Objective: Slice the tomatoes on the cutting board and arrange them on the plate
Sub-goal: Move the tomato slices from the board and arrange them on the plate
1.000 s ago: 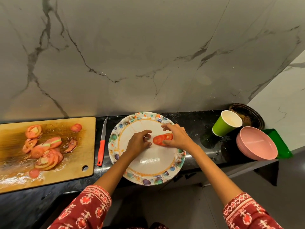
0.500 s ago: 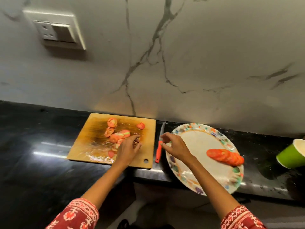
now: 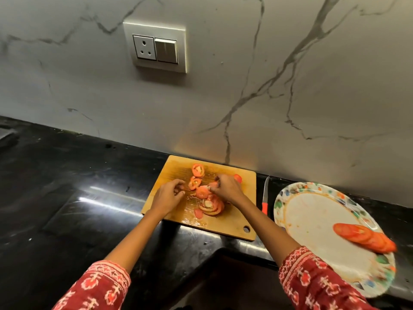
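Near the middle of the frame, both hands reach over the wooden cutting board [image 3: 232,222], which lies flat on the black table [image 3: 67,198]. Both arms come up from the bottom of the frame, in red patterned sleeves [image 3: 312,280].

The left hand [image 3: 167,195] is at the left side of the board. Its fingers are curled in toward the tomato slices [image 3: 209,203], with the tips close to the board. I cannot tell if it holds a slice or just touches the wet wood.

The right hand [image 3: 225,186] is just to the right of it, bent at the wrist. Its fingers and thumb pinch a slice at the top of the pile. More slices lie under and around both hands, some stacked, some loose near the far edge of the board.

Right of the board, a knife [image 3: 265,198] with a red handle lies on the table, between the board and the plate [image 3: 312,211]. The plate is white with a colorful rim and sits at the lower right of the frame, hanging partly over the table edge. A neat row of arranged slices [image 3: 364,237] lies on the plate, each one leaning on the next.

On the marble wall, in the upper left, is a socket and switch [image 3: 156,49].
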`<control>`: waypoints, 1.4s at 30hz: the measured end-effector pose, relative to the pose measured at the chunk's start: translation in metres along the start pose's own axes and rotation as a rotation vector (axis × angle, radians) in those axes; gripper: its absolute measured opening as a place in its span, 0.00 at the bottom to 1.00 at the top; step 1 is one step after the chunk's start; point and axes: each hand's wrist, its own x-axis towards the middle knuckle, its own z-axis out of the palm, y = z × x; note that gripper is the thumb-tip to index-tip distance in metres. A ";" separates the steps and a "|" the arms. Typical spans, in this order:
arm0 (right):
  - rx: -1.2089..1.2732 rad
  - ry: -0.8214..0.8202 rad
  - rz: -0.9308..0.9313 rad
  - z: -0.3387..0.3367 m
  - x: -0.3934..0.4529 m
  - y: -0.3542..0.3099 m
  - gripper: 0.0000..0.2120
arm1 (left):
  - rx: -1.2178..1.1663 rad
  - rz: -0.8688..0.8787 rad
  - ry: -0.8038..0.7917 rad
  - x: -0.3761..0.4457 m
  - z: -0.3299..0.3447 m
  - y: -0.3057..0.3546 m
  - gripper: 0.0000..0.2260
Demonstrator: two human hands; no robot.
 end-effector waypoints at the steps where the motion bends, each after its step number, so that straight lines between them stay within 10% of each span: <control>1: -0.040 -0.002 0.020 0.003 0.002 -0.004 0.12 | -0.012 0.007 -0.005 0.003 -0.001 -0.001 0.14; 14: 0.445 -0.259 -0.041 -0.048 0.011 -0.025 0.10 | -0.266 0.131 -0.133 0.030 0.003 0.020 0.18; 22: 0.812 -0.260 0.025 -0.044 0.003 -0.041 0.09 | -0.964 -0.285 -0.196 0.028 -0.012 0.029 0.11; 28: 0.907 -0.189 0.083 -0.022 0.002 -0.044 0.10 | -0.845 -0.287 -0.232 0.023 -0.022 0.016 0.11; 36: -0.251 -0.103 -0.169 0.020 0.014 -0.033 0.17 | -0.691 -0.230 -0.049 0.014 -0.028 0.000 0.11; 42: -0.080 -0.113 -0.201 0.015 0.010 -0.036 0.12 | -0.679 -0.225 -0.053 0.011 -0.032 0.000 0.14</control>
